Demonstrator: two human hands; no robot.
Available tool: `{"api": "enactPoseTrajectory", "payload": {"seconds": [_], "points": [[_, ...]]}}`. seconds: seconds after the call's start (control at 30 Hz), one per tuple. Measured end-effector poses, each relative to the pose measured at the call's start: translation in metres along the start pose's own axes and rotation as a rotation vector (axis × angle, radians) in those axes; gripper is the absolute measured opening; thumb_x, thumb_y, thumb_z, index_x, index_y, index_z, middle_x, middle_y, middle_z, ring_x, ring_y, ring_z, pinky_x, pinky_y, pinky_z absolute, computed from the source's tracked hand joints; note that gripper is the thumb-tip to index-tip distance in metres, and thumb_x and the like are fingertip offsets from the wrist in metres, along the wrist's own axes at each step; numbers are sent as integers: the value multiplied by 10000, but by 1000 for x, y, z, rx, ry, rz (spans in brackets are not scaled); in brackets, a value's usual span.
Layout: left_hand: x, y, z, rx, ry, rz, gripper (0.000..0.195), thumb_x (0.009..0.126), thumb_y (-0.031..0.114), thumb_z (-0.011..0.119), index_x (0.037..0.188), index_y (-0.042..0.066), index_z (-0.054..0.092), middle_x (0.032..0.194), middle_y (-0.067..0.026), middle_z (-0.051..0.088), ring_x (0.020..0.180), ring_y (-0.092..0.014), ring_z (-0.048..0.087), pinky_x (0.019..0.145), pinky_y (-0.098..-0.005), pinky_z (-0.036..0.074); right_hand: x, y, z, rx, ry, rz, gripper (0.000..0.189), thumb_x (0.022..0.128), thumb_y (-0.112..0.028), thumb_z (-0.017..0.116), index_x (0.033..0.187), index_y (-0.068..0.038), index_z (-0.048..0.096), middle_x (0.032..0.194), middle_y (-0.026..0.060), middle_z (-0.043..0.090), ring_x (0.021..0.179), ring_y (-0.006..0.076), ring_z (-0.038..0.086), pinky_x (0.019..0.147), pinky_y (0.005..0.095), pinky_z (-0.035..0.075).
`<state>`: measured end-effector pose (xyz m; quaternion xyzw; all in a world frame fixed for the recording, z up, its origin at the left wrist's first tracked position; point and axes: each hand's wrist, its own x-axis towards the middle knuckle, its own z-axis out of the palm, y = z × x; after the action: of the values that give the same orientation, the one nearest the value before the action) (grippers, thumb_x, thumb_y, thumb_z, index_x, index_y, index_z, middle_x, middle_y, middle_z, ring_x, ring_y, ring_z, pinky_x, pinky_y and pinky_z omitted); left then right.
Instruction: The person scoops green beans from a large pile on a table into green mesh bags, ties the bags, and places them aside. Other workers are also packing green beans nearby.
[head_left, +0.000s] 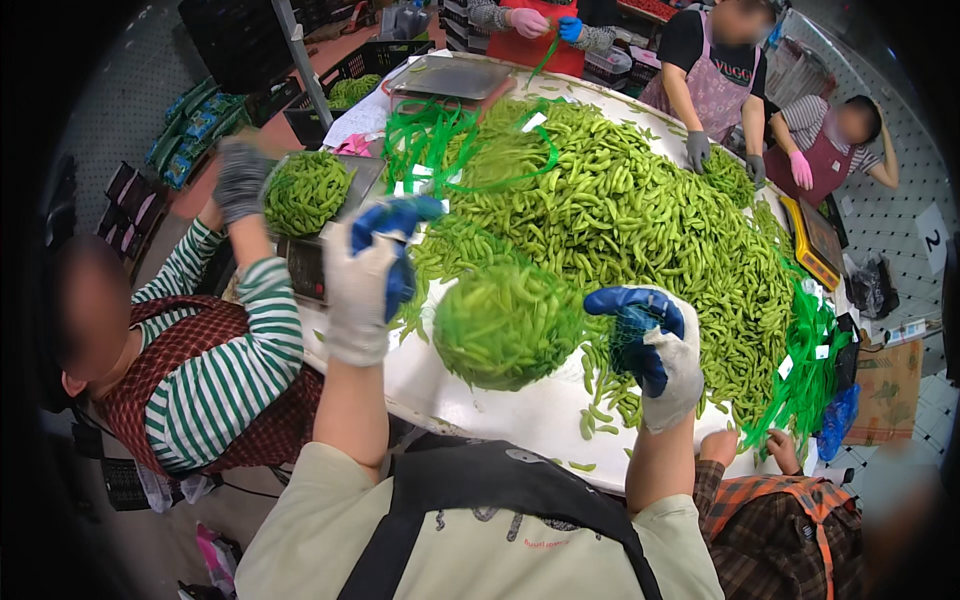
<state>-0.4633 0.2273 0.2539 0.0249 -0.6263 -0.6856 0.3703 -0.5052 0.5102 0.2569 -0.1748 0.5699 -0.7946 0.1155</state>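
A green mesh bag full of green soybean pods (510, 326), blurred by motion, hangs between my two hands above the white table (450, 405). My left hand (371, 270), in a white glove with a blue coated palm, is raised at the bag's left, fingers curled around a stretch of green netting. On the bag's right, my right hand (652, 345), gloved alike, is closed on gathered netting. Behind the bag lies a large heap of loose soybean pods (630, 217). Green mesh bags with white tags (435, 142) lie on the heap's far left side.
A co-worker in striped sleeves (225, 360) works close at my left, beside a scale (360, 180) with a filled net bag (307, 193). A co-worker in plaid (780, 510) is near my right. Other people stand across the table. A yellow scale (814, 244) and more green nets (810, 360) lie right.
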Motion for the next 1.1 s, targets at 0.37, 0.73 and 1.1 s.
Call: {"api": "enactPoseTrajectory", "payload": {"seconds": [0.37, 0.73, 1.1], "points": [[32, -46, -55, 1301, -140, -178, 478, 759, 53, 666, 1228, 14, 581, 1092, -238, 629, 964, -344, 629, 834, -358, 492, 46, 84, -16, -1630, -515, 416, 379, 833, -405, 628, 875, -34, 689, 833, 190, 679, 796, 342, 655, 714, 441, 510], [130, -143, 91, 1221, -912, -70, 369, 816, 342, 644, 1153, 192, 668, 1428, -220, 434, 1382, -372, 321, 1106, -392, 325, -34, 128, -90, -913, -610, 935, 319, 816, -342, 638, 950, -65, 719, 835, 151, 702, 734, 262, 661, 707, 355, 513], [155, -162, 141, 1281, -842, 175, 290, 795, 214, 602, 994, 16, 679, 1079, -210, 662, 1025, -347, 629, 888, -394, 501, -86, 187, -131, -1225, 295, 27, 395, 793, -193, 653, 1170, -75, 634, 1091, 168, 656, 926, 361, 632, 821, 378, 501]]}}
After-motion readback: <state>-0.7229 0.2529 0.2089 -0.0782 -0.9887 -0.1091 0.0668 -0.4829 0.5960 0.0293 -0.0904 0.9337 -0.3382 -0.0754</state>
